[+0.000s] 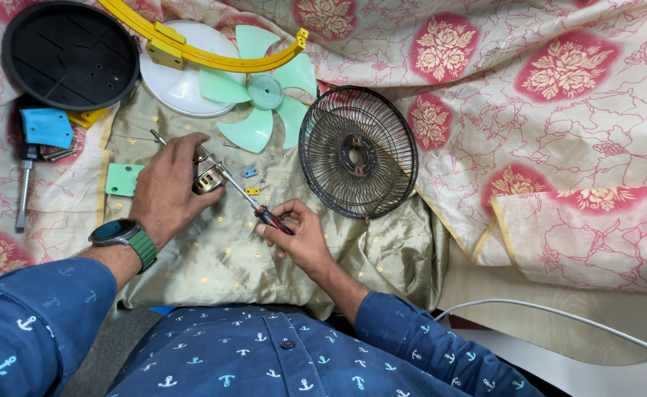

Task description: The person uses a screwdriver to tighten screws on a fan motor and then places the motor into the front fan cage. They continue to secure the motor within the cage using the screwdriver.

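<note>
My left hand [167, 187] grips a small metal fan motor [207, 179] with a thin shaft sticking out to the upper left, resting on an olive-gold cloth [220, 257]. My right hand [298, 234] holds the red-and-black handle of a screwdriver [246, 195], whose metal shank slants up-left to the motor. A green watch sits on my left wrist. A small blue piece [249, 173], a yellow piece [252, 191] and loose screws lie just right of the motor.
A black wire fan guard [358, 153] leans to the right. Behind are a pale green fan blade [261, 92], white round cover [180, 81], yellow curved frame [206, 55], black round base [70, 55], blue part [46, 126], green plate [123, 179]. A white cable [559, 316] runs at the right.
</note>
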